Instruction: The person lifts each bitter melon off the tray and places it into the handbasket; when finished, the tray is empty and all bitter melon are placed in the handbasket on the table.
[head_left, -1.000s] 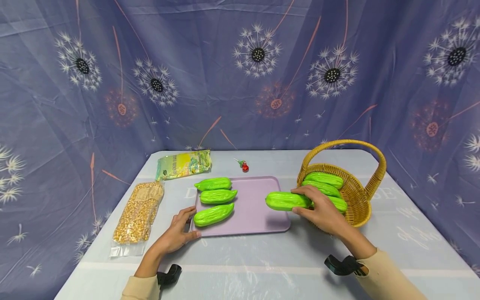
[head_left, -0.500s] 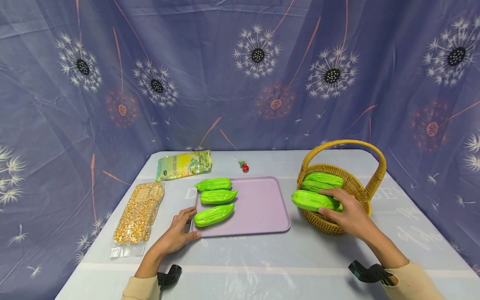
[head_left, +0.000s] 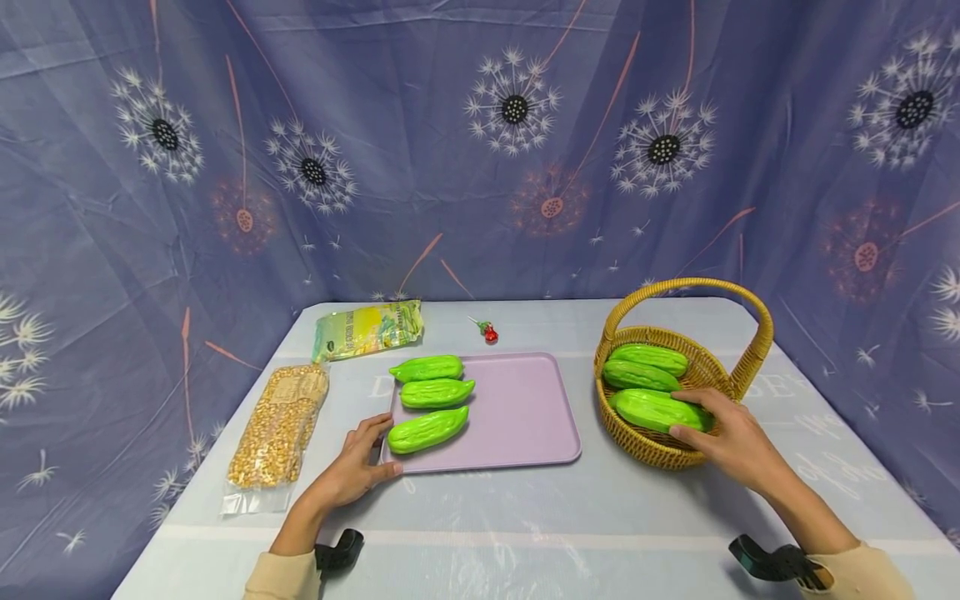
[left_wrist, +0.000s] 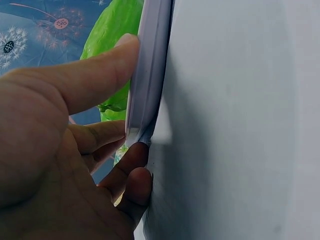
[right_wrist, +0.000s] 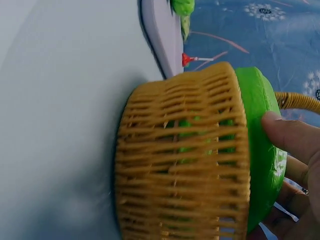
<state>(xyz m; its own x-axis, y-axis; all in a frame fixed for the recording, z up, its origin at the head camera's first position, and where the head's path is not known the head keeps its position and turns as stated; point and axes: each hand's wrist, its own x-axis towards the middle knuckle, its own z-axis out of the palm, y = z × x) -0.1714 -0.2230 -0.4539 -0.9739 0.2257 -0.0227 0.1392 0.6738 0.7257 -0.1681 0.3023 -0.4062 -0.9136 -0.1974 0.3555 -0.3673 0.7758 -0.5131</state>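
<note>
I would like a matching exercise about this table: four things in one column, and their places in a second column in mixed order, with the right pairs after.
Things:
1. left hand
2. right hand
3. bag of corn kernels
4. red-tipped small object

Places:
A. on the table behind the purple tray
B. on the table left of the purple tray
C. on the gourd at the near side of the wicker basket
D. at the near left corner of the purple tray

Pairs: 1-D, 2-C, 3-B, 4-A
</note>
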